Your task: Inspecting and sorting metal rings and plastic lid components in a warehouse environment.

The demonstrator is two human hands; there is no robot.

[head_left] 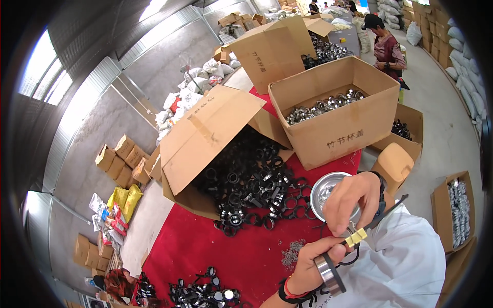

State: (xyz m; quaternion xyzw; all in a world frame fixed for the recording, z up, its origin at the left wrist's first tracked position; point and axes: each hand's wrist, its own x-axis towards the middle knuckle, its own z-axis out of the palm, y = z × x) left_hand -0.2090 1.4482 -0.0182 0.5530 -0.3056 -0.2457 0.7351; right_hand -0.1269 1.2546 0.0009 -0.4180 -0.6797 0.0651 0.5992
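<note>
My left hand (307, 264), with a red string at the wrist, is closed round a cup lid (329, 273) with a steel band and a black edge. By its thumb and fingers lies a slim black tool (385, 214) with a yellow piece (356, 237) across it; which hand holds it, I cannot tell. A thin black loop (351, 258) hangs below. My right hand (354, 199) is just above, fingertips pinched close to the yellow piece; what they grip is hidden. Partly behind the right hand stands a steel bowl (322, 186) with small shiny pieces inside.
Black rings and lids (257, 192) spill from a tipped carton (205, 138) onto the red tabletop (197, 241). Another carton (328, 131) holds steel lids. Small metal rings (292, 253) lie near my left hand, more lids (203, 292) at the near edge. Co-workers (387, 51) stand farther off.
</note>
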